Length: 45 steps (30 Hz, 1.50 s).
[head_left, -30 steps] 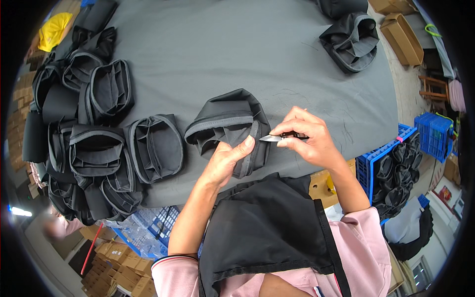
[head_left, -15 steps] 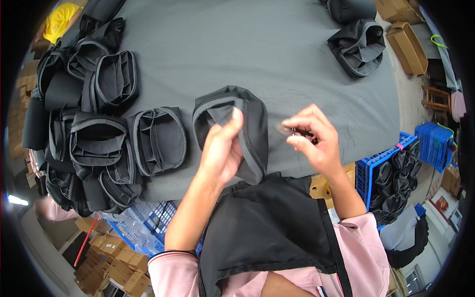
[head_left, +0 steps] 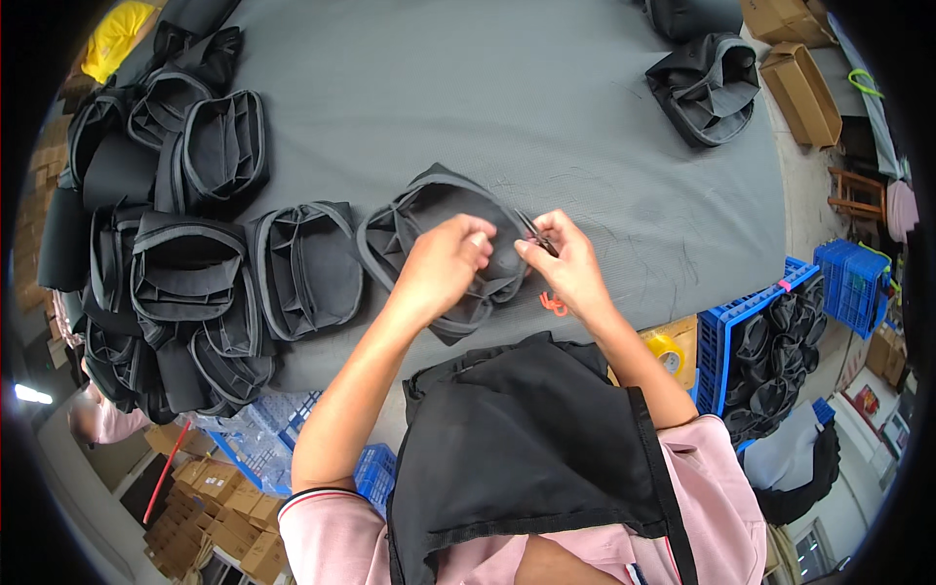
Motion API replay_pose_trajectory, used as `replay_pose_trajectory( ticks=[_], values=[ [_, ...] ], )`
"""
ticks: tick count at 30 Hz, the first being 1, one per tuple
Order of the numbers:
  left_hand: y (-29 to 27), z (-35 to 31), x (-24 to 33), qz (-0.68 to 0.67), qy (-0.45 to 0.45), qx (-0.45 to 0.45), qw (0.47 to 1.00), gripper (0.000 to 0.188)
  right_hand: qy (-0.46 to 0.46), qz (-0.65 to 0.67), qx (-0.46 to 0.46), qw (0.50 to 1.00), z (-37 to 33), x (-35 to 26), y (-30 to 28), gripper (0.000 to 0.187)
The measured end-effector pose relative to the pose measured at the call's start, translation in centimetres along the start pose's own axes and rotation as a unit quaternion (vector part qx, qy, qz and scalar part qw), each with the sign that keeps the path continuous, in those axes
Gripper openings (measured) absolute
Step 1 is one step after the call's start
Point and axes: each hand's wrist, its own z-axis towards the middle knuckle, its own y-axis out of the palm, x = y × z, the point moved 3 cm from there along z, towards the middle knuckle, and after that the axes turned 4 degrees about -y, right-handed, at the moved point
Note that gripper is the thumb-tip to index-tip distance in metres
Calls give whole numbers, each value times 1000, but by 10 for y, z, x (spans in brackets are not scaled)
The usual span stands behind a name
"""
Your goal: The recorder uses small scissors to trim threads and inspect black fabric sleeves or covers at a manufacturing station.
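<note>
A black fabric pouch (head_left: 405, 219) with grey-edged openings and inner dividers lies at the table's near side, its opening facing up. My left hand (head_left: 447, 263) is over it, fingers curled in and closed; whatever they may pinch is too small to make out. Beside the pouch's right edge, my right hand (head_left: 570, 268) holds a small pair of dark thread snips (head_left: 535, 234), blades pointing up and left. An orange looped cord (head_left: 554, 305) shows just below that hand.
Several similar pouches (head_left: 310, 268) are heaped along the left of the grey-covered table (head_left: 468, 97). Another pouch (head_left: 707, 93) sits far right. A blue crate (head_left: 717, 356) of pouches stands off the right edge, near a yellow tape roll (head_left: 665, 353). Cartons (head_left: 229, 526) lie lower left.
The pouch has been set down from my left hand and turned, opening upward. My left hand has moved over its inside. My right hand has come left with the snips, and the orange cord now shows.
</note>
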Motion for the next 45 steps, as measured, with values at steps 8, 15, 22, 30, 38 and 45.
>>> replay_pose_trajectory(
  ticks=[8, 15, 22, 30, 38, 45],
  values=[
    [2, 9, -19, -13, -56, -33, 998, 45, 123, 227, -78, 963, 13, -21, 14, 16],
    [24, 19, -37, -147, -72, 30, 986, 30, -219, -212, -41, 952, 2, -30, 0, 10],
    [21, 18, -38, -180, -82, 40, 979, 25, -175, -275, 4, 945, -39, -44, -12, 21],
    [24, 15, -35, -198, -84, 46, 976, 30, -272, -479, -25, 834, -40, -54, -9, 28],
    [23, 13, -39, -240, -63, 31, 968, 28, -209, -386, 17, 898, -43, -53, -11, 27],
    [20, 9, -49, -256, -51, 7, 965, 34, -144, -262, -6, 954, -40, -49, -6, 23]
  ],
)
